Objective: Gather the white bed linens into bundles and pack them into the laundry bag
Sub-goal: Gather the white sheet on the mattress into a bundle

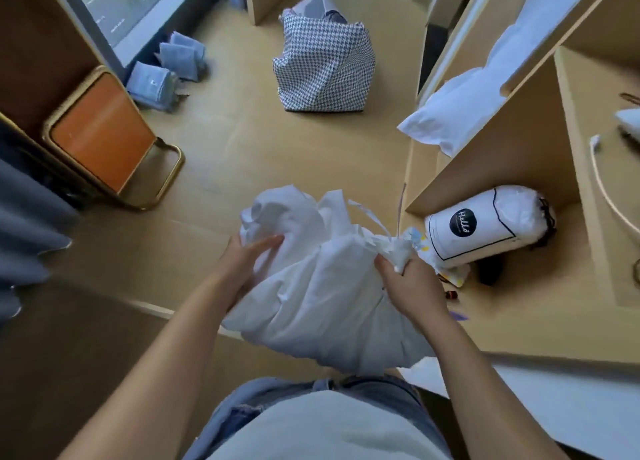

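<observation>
White linens (322, 293) sit bunched at waist height between both hands. The right hand (410, 285) clutches a twisted end tight. The left hand (247, 257) lies flat-fingered against the other side, pressing. I'd tuck the loose flaps in and squeeze before carrying (a trailing corner would drag). The houndstooth laundry bag (325, 68) stands well apart on the floor, mouth open, something pale already inside. A drawstring pouch (485, 224), stuffed white, lies in the cubby on the right.
</observation>
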